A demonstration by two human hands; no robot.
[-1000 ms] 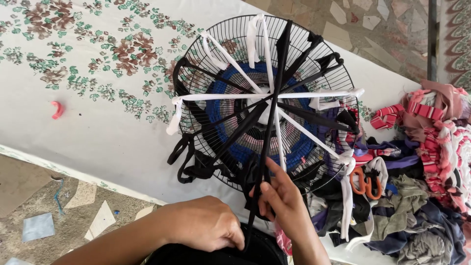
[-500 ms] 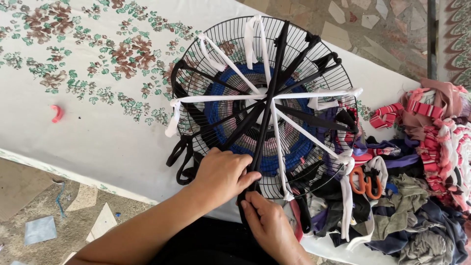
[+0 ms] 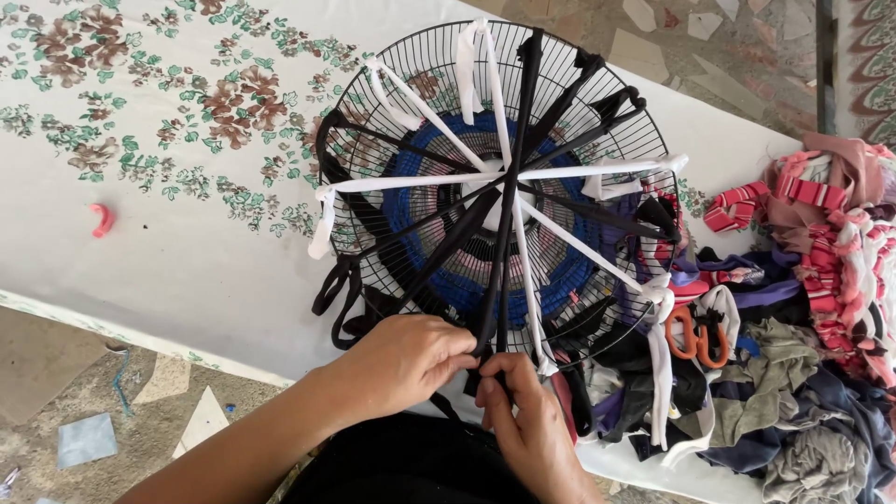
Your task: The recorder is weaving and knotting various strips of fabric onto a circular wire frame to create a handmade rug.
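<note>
Hands meet at the near rim of the round black wire fan guard, which lies flat on the flowered white cloth. A second ago the left hand rested low by the dark lap; now it has come up to the rim. It pinches the long black fabric strip shut between its fingers. The right hand is closed on the same strip just below. So the strip's near end is being fixed to the rim. The strip runs from the near rim, over the middle, to the far rim.
</note>
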